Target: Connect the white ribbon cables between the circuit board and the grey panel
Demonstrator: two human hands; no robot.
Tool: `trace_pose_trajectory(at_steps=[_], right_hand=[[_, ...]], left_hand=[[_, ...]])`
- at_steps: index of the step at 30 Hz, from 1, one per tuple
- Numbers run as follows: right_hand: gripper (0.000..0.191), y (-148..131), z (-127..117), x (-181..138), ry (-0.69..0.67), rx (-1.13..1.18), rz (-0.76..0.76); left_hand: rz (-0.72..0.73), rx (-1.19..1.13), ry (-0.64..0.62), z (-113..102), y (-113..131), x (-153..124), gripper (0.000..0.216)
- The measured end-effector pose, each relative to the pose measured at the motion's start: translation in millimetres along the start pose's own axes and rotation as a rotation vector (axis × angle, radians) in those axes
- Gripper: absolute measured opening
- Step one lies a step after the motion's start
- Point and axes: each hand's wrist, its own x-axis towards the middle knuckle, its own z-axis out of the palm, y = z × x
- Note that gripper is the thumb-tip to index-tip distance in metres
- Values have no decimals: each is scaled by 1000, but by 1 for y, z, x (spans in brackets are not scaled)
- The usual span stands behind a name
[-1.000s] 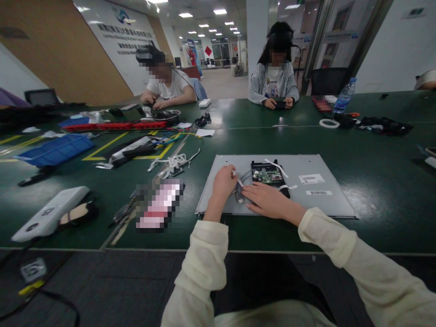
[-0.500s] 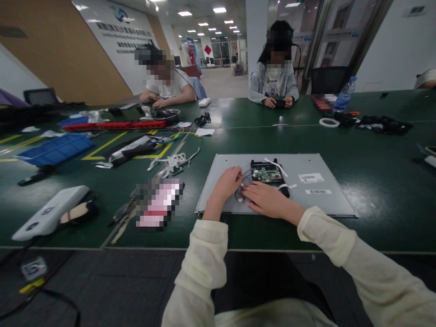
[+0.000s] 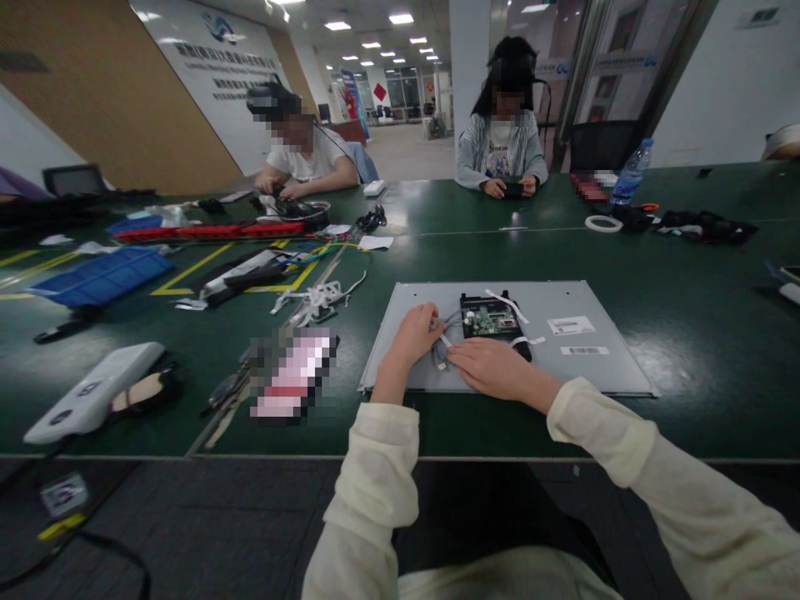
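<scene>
A grey metal panel (image 3: 581, 367) lies flat on the green table before me. A green circuit board (image 3: 489, 317) sits in a black recess near its middle, with white ribbon strips beside it. My left hand (image 3: 412, 335) is closed, pinching a thin grey cable (image 3: 451, 317) that runs to the board's left side. Flat on the panel just in front of the board lies my right hand (image 3: 493, 367), fingers stretched out and pressing on the cable's loop.
A blurred pink object (image 3: 292, 372), a white device (image 3: 93, 392) and loose white cables (image 3: 316, 300) lie to the left. A blue tray (image 3: 100, 275) sits further left. Two people sit across the table (image 3: 437, 217). A water bottle (image 3: 631, 173) and tape roll (image 3: 603, 224) stand far right.
My left hand has shifted slightly right toward the board while keeping its pinch on the cable. My right hand has barely moved.
</scene>
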Motion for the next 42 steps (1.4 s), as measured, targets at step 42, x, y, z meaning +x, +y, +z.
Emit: trace_pose_trajectory(at_steps=[42], right_hand=[[47,96,29,-22,141,107,408]], left_hand=[[-268,99,376,-22,21,-9,12]])
